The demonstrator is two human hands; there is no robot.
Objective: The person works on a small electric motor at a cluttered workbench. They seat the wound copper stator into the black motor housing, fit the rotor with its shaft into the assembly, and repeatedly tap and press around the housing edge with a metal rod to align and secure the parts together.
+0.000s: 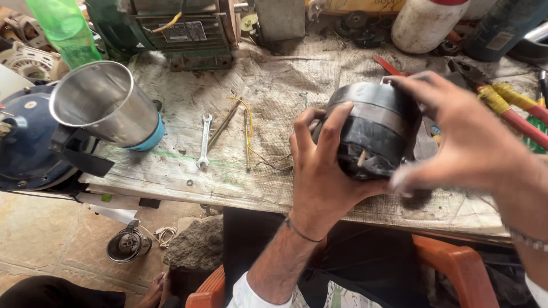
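Observation:
A black round electric motor (374, 128) is held above the worn workbench (274, 85). My left hand (319, 171) grips it from the near left side, fingers curled over its casing. Over the motor's right side reaches my right hand (462, 137), blurred, with fingertips on its top and lower edge. A small spanner (204, 142), thin metal rods (225, 122) and yellow wire (246, 117) lie on the bench to the left of the motor.
A steel mixer jar (105, 105) lies tilted on a blue appliance base (25, 142) at left. Red-handled pliers (508, 105) lie at right. A green bottle (65, 31), a metal machine (182, 31) and a white container (425, 23) stand at the back. Orange chair (456, 268) below.

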